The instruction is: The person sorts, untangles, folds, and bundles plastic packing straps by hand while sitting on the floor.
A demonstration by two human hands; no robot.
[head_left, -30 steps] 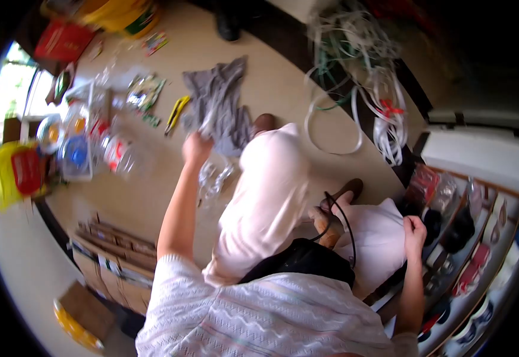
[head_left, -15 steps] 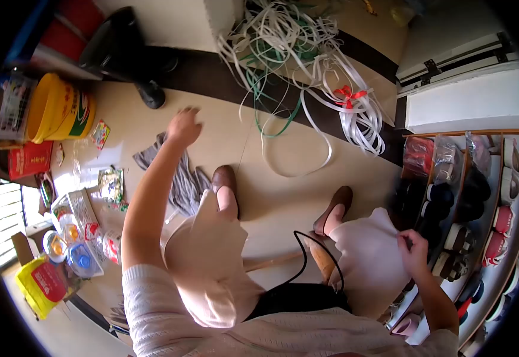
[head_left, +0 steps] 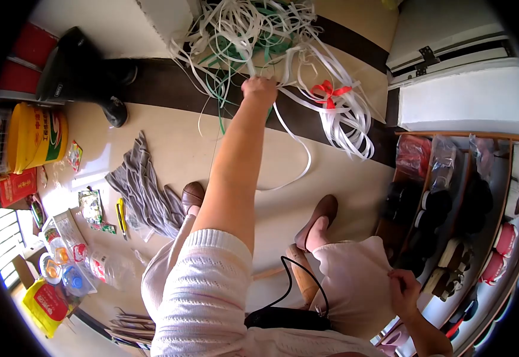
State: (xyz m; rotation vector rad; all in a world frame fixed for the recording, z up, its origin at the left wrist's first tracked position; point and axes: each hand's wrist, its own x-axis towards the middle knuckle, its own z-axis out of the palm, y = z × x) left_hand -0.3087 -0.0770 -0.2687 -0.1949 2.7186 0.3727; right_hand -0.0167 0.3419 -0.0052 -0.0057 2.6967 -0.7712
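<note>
A tangled heap of white and green plastic strapping (head_left: pixel 235 30) lies on the floor at the top. My left hand (head_left: pixel 259 90) reaches into its near edge, fingers curled around a white strap (head_left: pixel 292 134) that runs out beside it. The fingertips are partly hidden behind the knuckles. To the right of that hand lies a looped bundle of white strap (head_left: pixel 348 128), tied with a red ribbon (head_left: pixel 329 93). My right hand (head_left: pixel 403 290) is closed on the edge of the pale trouser leg (head_left: pixel 354 279) at my right knee.
A shoe rack (head_left: pixel 450 238) full of footwear stands on the right. At left are black boots (head_left: pixel 72 71), a yellow bucket (head_left: pixel 36 137), a grey cloth (head_left: pixel 143 184), a yellow utility knife (head_left: pixel 121 217) and a basket of bottles (head_left: pixel 69 244). A wooden piece (head_left: pixel 302 276) is between my legs.
My left hand has moved from above the grey cloth up and right to the strapping and closed there. The view has shifted, uncovering the utility knife. My right hand stays at the knee.
</note>
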